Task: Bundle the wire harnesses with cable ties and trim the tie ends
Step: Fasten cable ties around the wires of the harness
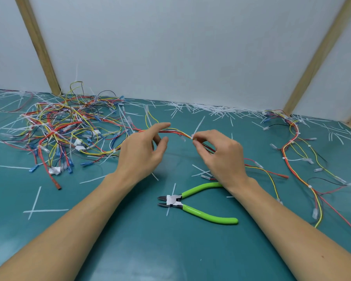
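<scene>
The wire harness [171, 131] I was bundling hung just above the green mat [130, 250], stretched between my two hands. My right hand [221, 153] pinched it with curled fingers right at the white cable tie [197, 128], whose loose tail stuck up and away from me. My left hand [142, 151] sat at the harness's other side, fingers loosely spread, the forefinger lying along the wires; whether the thumb truly gripped them I could not tell. The green-handled cutters [199, 203] lay on the mat nearer me, partly under my right wrist, jaws apart. A tangled pile of harnesses [65, 128] lay well off to my left
</scene>
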